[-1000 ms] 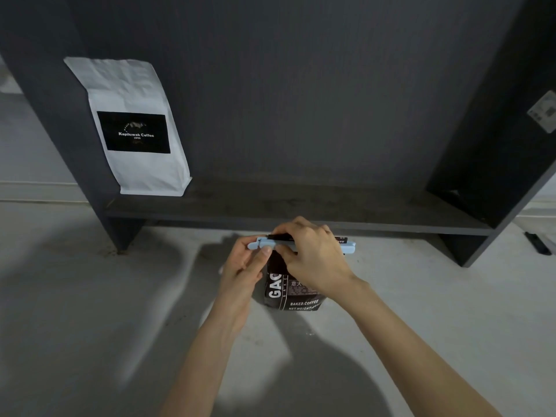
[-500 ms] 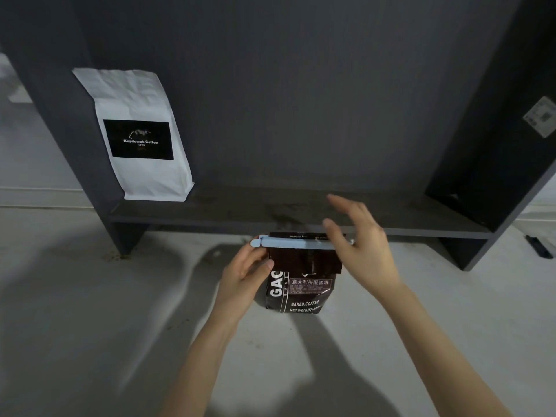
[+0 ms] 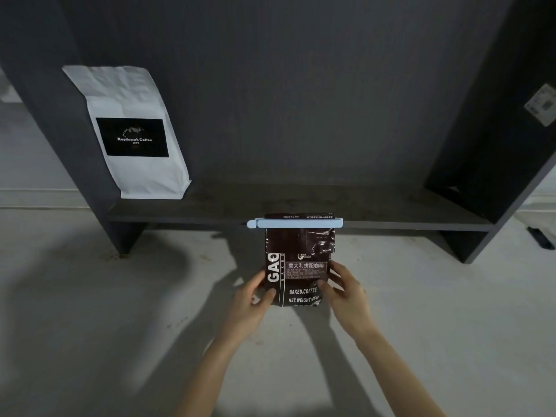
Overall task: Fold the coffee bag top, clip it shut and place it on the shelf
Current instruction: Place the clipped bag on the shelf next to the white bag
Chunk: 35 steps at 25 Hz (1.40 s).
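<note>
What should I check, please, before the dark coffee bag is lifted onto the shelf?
1. Blue clip spans the folded top of the dark coffee bag: ok.
2. Clip fully latched: cannot tell.
3. Left hand holds the bag's lower left side: ok.
4. Right hand holds the lower right side: ok.
5. Free space on the shelf right of the white bag: ok.
6. Bag bottom supported: cannot tell.

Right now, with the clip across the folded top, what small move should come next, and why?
Probably lift the dark coffee bag up and forward onto the shelf. The blue clip already spans its folded top, the left hand and right hand grip its lower sides, and open board lies right of the white bag.
</note>
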### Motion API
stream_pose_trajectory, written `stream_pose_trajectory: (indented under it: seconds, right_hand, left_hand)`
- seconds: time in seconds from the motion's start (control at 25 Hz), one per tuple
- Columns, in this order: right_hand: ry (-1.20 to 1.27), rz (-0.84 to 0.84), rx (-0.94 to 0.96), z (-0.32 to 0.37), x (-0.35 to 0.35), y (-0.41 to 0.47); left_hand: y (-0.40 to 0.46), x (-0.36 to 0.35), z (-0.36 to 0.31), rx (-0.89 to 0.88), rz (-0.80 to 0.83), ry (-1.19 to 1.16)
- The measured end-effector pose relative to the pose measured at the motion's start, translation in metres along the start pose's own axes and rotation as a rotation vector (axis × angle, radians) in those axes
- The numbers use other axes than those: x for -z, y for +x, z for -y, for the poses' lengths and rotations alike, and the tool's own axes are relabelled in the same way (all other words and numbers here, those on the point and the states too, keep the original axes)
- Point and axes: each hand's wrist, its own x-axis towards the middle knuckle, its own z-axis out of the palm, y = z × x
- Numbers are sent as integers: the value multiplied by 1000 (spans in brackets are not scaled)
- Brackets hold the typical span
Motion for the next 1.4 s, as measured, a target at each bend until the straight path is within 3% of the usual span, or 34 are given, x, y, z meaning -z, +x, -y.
stream_pose_trajectory:
  seconds: [0.4,0.6,0.88,1.08,1.4]
  right_hand:
    - [-5,-172,56,6,-6,-3]
    - [-16,-127,105,26,-10,7]
    - [-84,-76,310,92,-34,46]
    - [-137,-67,375,128,-61,82]
    - [-145,-79,442,155,-103,137]
  left_hand:
    - [1,-6,-1,-28,-186,-46]
    - [5,17,-11,-79,-178,-33]
    - [35,77,-46,-117,-430,151]
    - [63,118,-62,-227,-499,297]
    - [119,161,-66,-258,-573,289]
